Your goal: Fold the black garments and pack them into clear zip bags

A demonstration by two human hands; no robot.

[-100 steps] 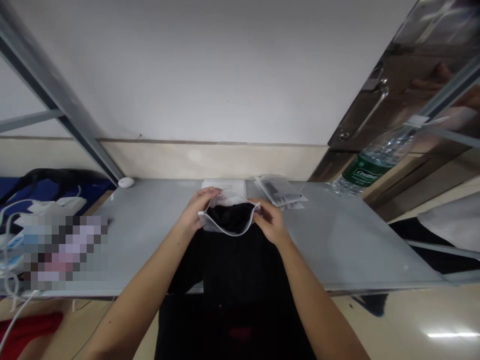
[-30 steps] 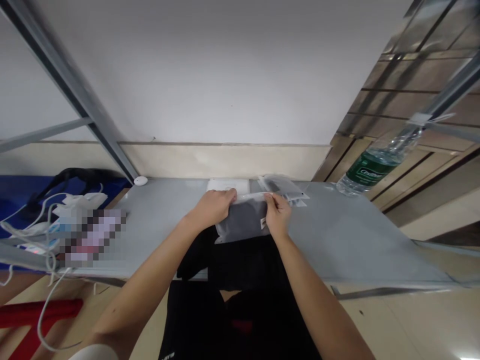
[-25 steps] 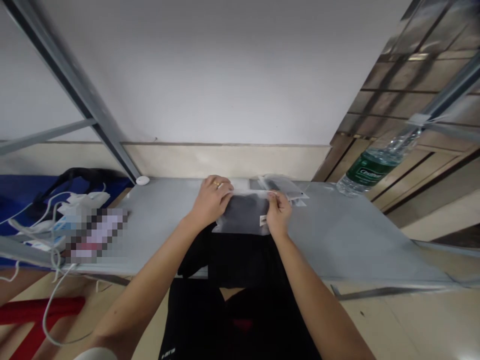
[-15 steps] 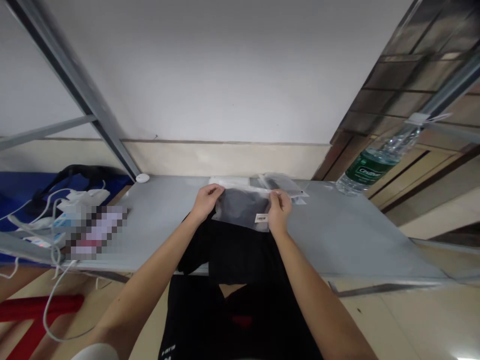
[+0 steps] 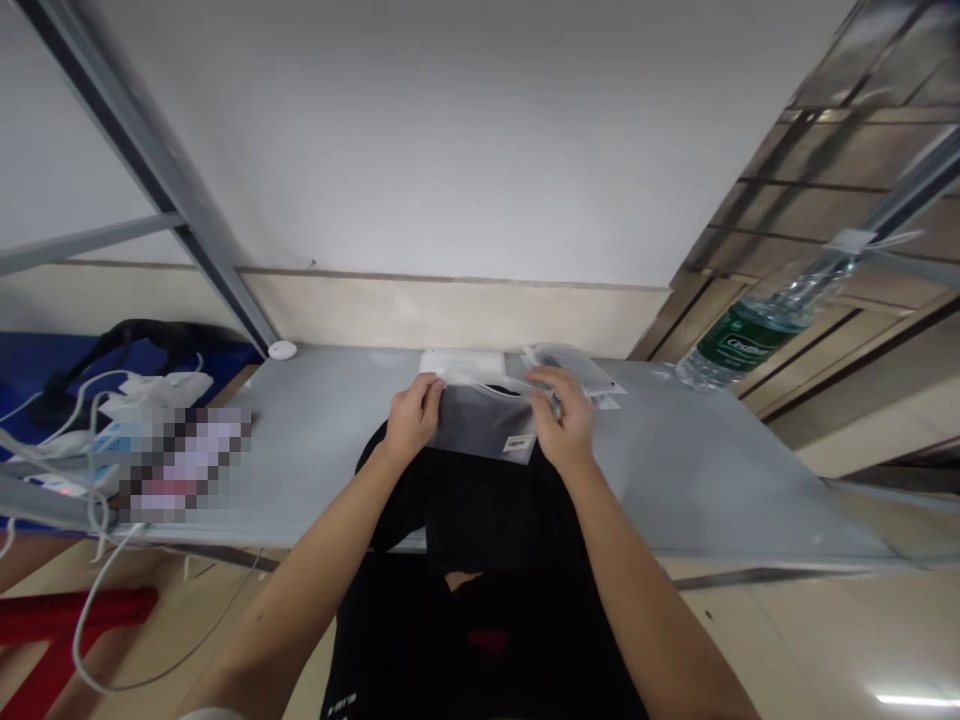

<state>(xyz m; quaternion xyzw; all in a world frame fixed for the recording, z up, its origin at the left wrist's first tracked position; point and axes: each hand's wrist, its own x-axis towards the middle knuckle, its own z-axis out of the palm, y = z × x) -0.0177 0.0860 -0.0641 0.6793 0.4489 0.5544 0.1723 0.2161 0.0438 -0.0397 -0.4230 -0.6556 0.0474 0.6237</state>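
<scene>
A frosted plastic bag (image 5: 484, 422) with dark fabric inside is held above the grey table (image 5: 690, 480), a small barcode label at its lower right corner. My left hand (image 5: 411, 420) pinches the bag's upper left edge. My right hand (image 5: 564, 424) grips the upper right edge near the opening. Below the bag a black garment (image 5: 480, 500) lies on the table and hangs over its front edge.
Flat white packets (image 5: 461, 361) and a stack of filled frosted bags (image 5: 574, 366) lie at the table's back. A water bottle (image 5: 757, 330) stands at the right. White cables and chargers (image 5: 127, 400) clutter the left. A slanted metal frame bar (image 5: 150, 170) crosses the left.
The bag, earlier held open with dark fabric showing, has been turned flat with its label facing me. It has been lifted slightly, and my right hand has shifted along its top edge.
</scene>
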